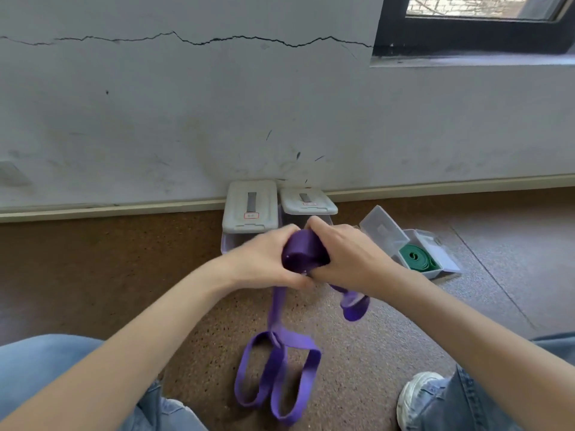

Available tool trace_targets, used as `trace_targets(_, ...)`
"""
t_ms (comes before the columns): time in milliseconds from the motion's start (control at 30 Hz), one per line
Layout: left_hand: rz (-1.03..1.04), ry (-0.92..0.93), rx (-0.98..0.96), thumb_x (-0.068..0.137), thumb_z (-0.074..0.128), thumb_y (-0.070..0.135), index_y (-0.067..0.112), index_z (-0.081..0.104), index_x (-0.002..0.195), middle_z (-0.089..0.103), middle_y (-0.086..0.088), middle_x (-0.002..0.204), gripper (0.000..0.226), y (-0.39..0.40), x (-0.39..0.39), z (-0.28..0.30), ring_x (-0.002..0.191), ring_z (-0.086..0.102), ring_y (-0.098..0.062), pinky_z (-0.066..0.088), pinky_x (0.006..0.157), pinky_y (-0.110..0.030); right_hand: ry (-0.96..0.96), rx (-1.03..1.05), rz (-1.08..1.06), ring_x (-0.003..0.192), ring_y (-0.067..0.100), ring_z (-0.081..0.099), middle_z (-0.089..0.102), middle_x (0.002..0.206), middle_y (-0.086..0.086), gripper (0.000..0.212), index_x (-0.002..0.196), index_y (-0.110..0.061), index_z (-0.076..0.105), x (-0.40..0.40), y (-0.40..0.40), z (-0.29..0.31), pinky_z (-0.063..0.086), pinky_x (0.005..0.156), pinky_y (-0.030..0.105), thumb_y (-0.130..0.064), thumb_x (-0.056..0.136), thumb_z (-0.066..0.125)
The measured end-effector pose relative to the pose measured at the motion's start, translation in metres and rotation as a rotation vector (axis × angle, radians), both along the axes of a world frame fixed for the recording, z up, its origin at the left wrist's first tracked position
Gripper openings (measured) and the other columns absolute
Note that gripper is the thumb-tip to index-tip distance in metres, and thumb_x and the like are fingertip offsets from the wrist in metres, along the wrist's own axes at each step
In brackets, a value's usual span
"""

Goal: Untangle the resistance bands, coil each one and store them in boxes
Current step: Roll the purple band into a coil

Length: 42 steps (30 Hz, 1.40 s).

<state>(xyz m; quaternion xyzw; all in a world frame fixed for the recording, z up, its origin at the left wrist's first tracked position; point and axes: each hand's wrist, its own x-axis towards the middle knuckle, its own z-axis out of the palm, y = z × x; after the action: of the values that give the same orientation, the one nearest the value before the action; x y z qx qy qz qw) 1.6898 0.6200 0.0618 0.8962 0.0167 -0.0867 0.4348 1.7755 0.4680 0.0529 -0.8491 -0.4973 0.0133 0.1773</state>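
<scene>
A purple resistance band [303, 250] is partly rolled into a thick coil held up in the middle of the view. My left hand [264, 256] grips the coil from the left and my right hand [345, 253] grips it from the right. The band's loose remainder [277, 374] hangs down from the coil and lies in loops on the floor between my knees. Another short stretch of it dangles under my right wrist. A green band [418, 259] lies coiled inside an open clear box [445, 261] on the floor to the right.
Two grey-lidded boxes [250, 206] [306, 202] stand open against the wall behind my hands. My knees in jeans fill the lower corners, with a white shoe [417, 396] at lower right. The floor is brown speckled cork; a window sits at upper right.
</scene>
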Motion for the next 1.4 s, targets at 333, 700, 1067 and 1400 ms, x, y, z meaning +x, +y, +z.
trace_targets(333, 0.246, -0.317, 0.078, 0.082, 0.062, 0.015, 0.022, 0.053, 0.081, 0.061, 0.000, 0.070, 0.011, 0.026, 0.009, 0.014, 0.056, 0.053, -0.001, 0.042, 0.058, -0.017, 0.328, -0.202, -0.180, 0.079, 0.013, 0.061, 0.062, 0.086, -0.005, 0.025, 0.099, -0.017, 0.059, 0.034, -0.031, -0.032, 0.052, 0.071, 0.024, -0.024, 0.079, 0.072)
trace_targets(700, 0.787, -0.288, -0.051, 0.095, 0.046, 0.019, 0.019, 0.046, 0.074, 0.048, -0.002, 0.068, 0.021, 0.078, 0.016, -0.018, 0.071, 0.049, -0.024, 0.036, 0.062, -0.032, 1.221, 0.539, -0.588, 0.081, 0.029, 0.065, 0.064, 0.094, 0.017, 0.009, 0.096, -0.012, 0.050, 0.039, -0.037, -0.014, 0.056, 0.069, 0.039, -0.016, 0.099, 0.043)
trace_targets(1067, 0.958, -0.210, -0.051, 0.096, 0.042, 0.023, 0.008, 0.053, 0.084, 0.045, -0.002, 0.064, 0.022, 0.094, 0.013, -0.036, 0.060, 0.040, -0.021, 0.026, 0.049, -0.030, 0.893, -0.078, -0.257, 0.058, 0.005, 0.053, 0.059, 0.077, -0.005, 0.052, 0.104, -0.023, 0.061, 0.042, -0.044, -0.003, 0.042, 0.051, 0.016, -0.053, 0.065, 0.075)
trace_targets(1400, 0.827, -0.158, 0.019, 0.096, 0.045, 0.021, 0.012, 0.050, 0.100, 0.049, 0.000, 0.074, 0.011, 0.089, 0.006, -0.044, 0.063, 0.042, -0.011, 0.031, 0.053, -0.026, 0.601, -0.171, -0.365, 0.095, 0.030, 0.064, 0.057, 0.110, 0.015, 0.008, 0.101, -0.012, 0.050, 0.039, -0.040, -0.003, 0.054, 0.081, 0.038, -0.018, 0.095, 0.050)
